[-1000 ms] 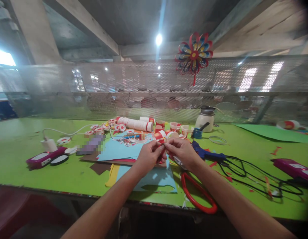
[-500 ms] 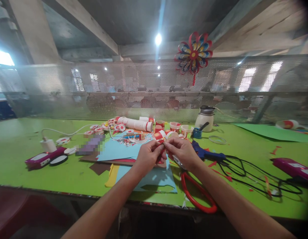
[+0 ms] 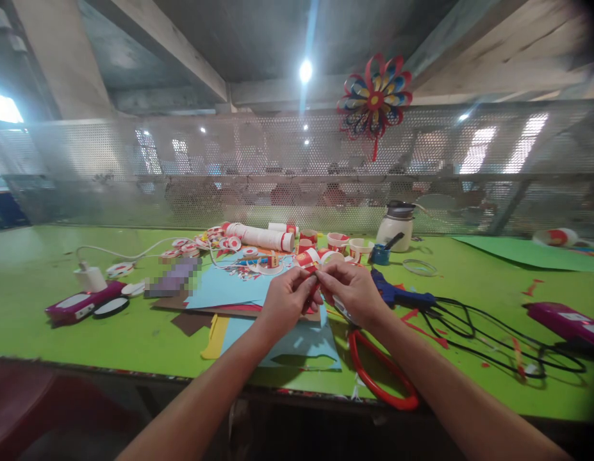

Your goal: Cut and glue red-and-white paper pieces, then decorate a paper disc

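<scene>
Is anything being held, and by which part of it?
The left hand and right hand pinch what looks like a small red piece between their fingers; they hide most of it, so which part is gripped cannot be told.

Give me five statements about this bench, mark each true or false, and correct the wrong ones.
1. The left grip and right grip meet at a small red piece, mostly hidden. True.
2. The red handle lies at the far left. False: it lies beside the right forearm.
3. The dark-lidded jug stands to the right of the long white roll. True.
4. The flower ornament sits lower than the jug. False: it appears high up, before the mesh screen.
5. The blue glue gun has a white cable. False: its cable is black.
</scene>
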`<state>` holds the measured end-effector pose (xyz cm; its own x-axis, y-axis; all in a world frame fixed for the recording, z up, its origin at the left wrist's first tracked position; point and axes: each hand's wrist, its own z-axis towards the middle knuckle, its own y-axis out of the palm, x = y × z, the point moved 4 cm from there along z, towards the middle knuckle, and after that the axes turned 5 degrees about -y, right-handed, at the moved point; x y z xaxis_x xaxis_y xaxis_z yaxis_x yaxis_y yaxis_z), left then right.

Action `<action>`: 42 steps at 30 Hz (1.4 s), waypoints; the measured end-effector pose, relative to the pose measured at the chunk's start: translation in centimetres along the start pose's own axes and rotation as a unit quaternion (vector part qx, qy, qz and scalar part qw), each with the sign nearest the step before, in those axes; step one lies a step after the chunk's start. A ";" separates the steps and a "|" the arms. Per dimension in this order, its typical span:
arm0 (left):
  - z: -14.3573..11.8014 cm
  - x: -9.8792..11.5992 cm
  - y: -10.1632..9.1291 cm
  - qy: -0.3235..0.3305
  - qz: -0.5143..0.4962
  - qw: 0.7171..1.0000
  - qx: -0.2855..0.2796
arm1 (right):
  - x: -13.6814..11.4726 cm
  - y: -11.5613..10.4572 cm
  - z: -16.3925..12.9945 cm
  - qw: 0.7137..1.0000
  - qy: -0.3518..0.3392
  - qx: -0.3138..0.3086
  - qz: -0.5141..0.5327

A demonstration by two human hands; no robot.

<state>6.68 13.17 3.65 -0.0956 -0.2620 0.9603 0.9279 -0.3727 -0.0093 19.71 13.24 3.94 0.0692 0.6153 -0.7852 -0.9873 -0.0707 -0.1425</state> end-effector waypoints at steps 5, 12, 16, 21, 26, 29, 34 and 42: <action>-0.1 0.4 0.0 0.009 -0.012 1.000 0.000 | -0.2 0.0 -0.1 1.000 0.000 0.003 -0.010; 0.0 0.2 -0.1 -0.034 -0.079 0.996 -0.033 | -0.4 0.1 -0.1 1.000 0.016 -0.005 0.011; 0.1 -0.2 -0.3 -0.095 -0.151 0.983 -0.047 | 0.0 0.1 0.0 0.995 0.062 0.002 0.073; 0.3 -0.1 -0.6 -0.113 -0.195 0.974 -0.037 | 0.4 0.0 0.0 0.990 0.106 0.026 0.095; 0.3 -0.1 -0.6 -0.108 -0.190 0.975 -0.037 | 0.5 0.0 -0.1 0.993 0.091 0.009 0.073; 0.2 -0.1 -0.4 -0.101 -0.179 0.978 -0.039 | 0.6 0.1 -0.1 0.995 0.078 0.001 0.064; 0.2 -0.1 -0.4 -0.058 -0.133 0.989 -0.023 | 0.7 0.0 -0.1 0.996 0.079 0.004 0.046; 0.1 0.3 -0.2 -0.015 -0.067 0.998 -0.008 | 0.1 -0.2 -0.1 0.994 0.056 0.028 0.091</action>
<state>6.45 13.25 3.92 -0.2076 -0.1811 0.9613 0.9015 -0.4170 0.1161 19.91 13.25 3.88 -0.0978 0.5045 -0.8579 -0.9913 -0.1261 0.0389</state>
